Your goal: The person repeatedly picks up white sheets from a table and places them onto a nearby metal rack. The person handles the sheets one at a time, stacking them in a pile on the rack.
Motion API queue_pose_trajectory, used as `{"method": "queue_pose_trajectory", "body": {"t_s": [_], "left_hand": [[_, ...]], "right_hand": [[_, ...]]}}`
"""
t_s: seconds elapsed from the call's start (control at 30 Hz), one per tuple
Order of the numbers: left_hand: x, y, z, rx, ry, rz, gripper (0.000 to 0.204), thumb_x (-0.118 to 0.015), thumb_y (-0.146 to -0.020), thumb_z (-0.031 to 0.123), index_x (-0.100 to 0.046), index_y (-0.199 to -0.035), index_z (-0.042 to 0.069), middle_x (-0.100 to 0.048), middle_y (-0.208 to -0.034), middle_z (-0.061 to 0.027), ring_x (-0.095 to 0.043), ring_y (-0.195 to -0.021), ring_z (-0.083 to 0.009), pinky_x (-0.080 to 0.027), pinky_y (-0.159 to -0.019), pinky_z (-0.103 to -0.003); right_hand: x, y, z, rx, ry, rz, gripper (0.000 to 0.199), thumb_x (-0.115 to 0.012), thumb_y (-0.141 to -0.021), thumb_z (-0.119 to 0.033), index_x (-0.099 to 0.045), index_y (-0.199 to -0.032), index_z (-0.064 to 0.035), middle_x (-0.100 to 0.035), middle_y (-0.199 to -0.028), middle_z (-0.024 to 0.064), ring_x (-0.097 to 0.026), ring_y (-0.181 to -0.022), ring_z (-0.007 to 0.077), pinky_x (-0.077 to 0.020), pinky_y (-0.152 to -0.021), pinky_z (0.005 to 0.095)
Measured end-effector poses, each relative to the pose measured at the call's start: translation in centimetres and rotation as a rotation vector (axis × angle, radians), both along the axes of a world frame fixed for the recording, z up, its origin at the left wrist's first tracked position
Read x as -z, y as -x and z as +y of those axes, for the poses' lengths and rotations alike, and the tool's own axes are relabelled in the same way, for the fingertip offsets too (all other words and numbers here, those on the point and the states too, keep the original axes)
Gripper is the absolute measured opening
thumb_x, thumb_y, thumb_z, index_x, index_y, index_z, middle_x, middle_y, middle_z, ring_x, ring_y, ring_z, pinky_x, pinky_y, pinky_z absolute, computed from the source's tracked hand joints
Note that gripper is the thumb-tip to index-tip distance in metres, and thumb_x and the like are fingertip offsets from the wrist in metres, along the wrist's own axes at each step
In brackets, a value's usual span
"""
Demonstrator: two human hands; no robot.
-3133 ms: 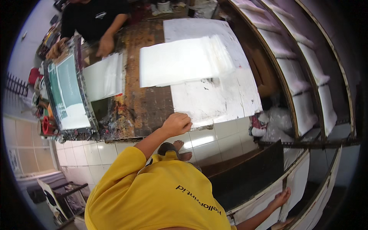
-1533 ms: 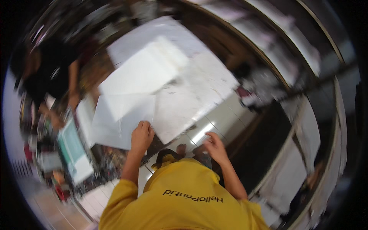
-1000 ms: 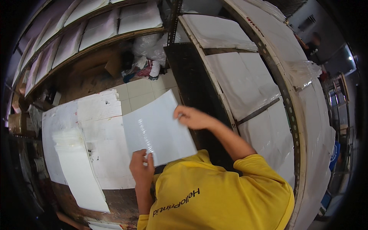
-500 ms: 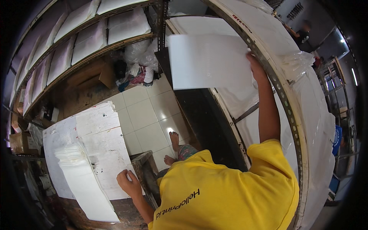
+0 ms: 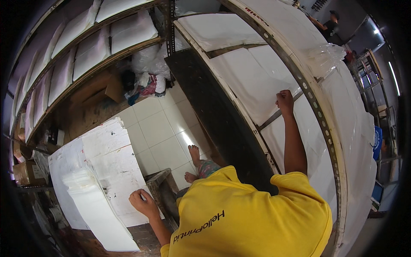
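Note:
My right hand (image 5: pixel 284 102) is closed in a loose fist, with no sheet in it, over white sheets (image 5: pixel 250 70) lying on the shelf to my right. A small pale spot shows at its fingers; I cannot tell what it is. On the left, my left hand (image 5: pixel 143 203) has its fingers curled in, nothing visible in them. It hovers by the edge of a stained white board (image 5: pixel 117 160) on the work table. A fanned stack of white sheets (image 5: pixel 96 210) lies on that board, to the left of my left hand.
A black panel (image 5: pixel 214 115) runs along the right rack's metal frame (image 5: pixel 314 100). Another rack at upper left holds white sheets (image 5: pixel 132 32). A wooden stool (image 5: pixel 165 184) stands by the table. Cloths and plastic (image 5: pixel 150 85) lie beyond the tiled floor (image 5: pixel 152 124). Another person (image 5: pixel 329 28) is far right.
The white sheet that my right hand held up is out of that hand. My right hand has come down and nearer, over the shelf. My left hand stays almost where it was.

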State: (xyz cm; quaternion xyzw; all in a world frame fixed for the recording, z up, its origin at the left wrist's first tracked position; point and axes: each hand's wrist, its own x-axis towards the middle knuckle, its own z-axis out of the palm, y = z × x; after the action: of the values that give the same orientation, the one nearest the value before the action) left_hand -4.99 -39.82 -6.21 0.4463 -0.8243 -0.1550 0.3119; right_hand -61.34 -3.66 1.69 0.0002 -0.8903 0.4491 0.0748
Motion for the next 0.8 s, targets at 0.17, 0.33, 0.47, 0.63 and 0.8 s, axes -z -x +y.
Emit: {"method": "queue_pose_trajectory", "body": {"t_s": [0.17,0.33,0.47,0.63,0.8], "left_hand": [[0.2,-0.1,0.1,-0.015,-0.027,0.016,0.006,-0.061,-0.088,0.003,-0.056,-0.088,-0.001,-0.055,-0.086,-0.0144,-0.052,-0.085,-0.0320,-0.042,-0.078,-0.041],[0.0,-0.2,0.2,0.007,0.017,0.047,0.006,-0.062,-0.085,0.000,-0.056,-0.087,0.000,-0.055,-0.086,-0.0140,-0.052,-0.083,-0.0321,-0.042,-0.076,-0.041],[0.1,-0.2,0.1,0.002,0.015,0.055,0.006,-0.062,-0.084,-0.002,-0.057,-0.086,0.000,-0.056,-0.085,-0.0140,-0.052,-0.082,-0.0329,-0.041,-0.076,-0.043],[0.6,-0.4,-0.3,0.007,0.069,0.094,0.011,-0.066,-0.077,0.000,-0.058,-0.084,0.003,-0.056,-0.085,-0.0153,-0.053,-0.085,-0.0361,-0.041,-0.077,-0.046],[-0.6,-1.6,1.4,-0.122,-0.034,0.175,0.010,-0.067,-0.077,0.004,-0.061,-0.085,0.005,-0.061,-0.089,-0.0120,-0.057,-0.089,-0.0333,-0.044,-0.081,-0.043]], "right_hand": [[-0.7,-1.4,-0.1,0.069,-0.071,-0.047,0.024,-0.064,-0.086,-0.015,-0.055,-0.104,-0.0032,-0.066,-0.075,0.0110,-0.065,-0.056,0.0186,-0.0509,-0.051,0.0323],[0.3,-1.4,0.8,0.070,-0.168,-0.007,0.021,-0.064,-0.086,-0.015,-0.056,-0.101,-0.0026,-0.067,-0.077,0.0136,-0.066,-0.060,0.0224,-0.0529,-0.059,0.0375],[1.2,0.0,2.1,0.062,-0.334,0.318,0.024,-0.066,-0.086,-0.015,-0.058,-0.104,-0.0014,-0.067,-0.089,0.0189,-0.068,-0.080,0.0281,-0.0533,-0.073,0.0389],[0.6,0.9,-2.2,-0.092,-0.038,0.379,0.026,-0.060,-0.097,-0.011,-0.055,-0.121,-0.0034,-0.060,-0.115,0.0086,-0.059,-0.101,0.0206,-0.0498,-0.088,0.0337],[-0.2,-1.8,-14.2,-0.502,0.041,0.217,0.031,-0.058,-0.098,-0.019,-0.057,-0.123,0.0006,-0.062,-0.118,0.0125,-0.058,-0.107,0.0218,-0.0477,-0.088,0.0334]]}}
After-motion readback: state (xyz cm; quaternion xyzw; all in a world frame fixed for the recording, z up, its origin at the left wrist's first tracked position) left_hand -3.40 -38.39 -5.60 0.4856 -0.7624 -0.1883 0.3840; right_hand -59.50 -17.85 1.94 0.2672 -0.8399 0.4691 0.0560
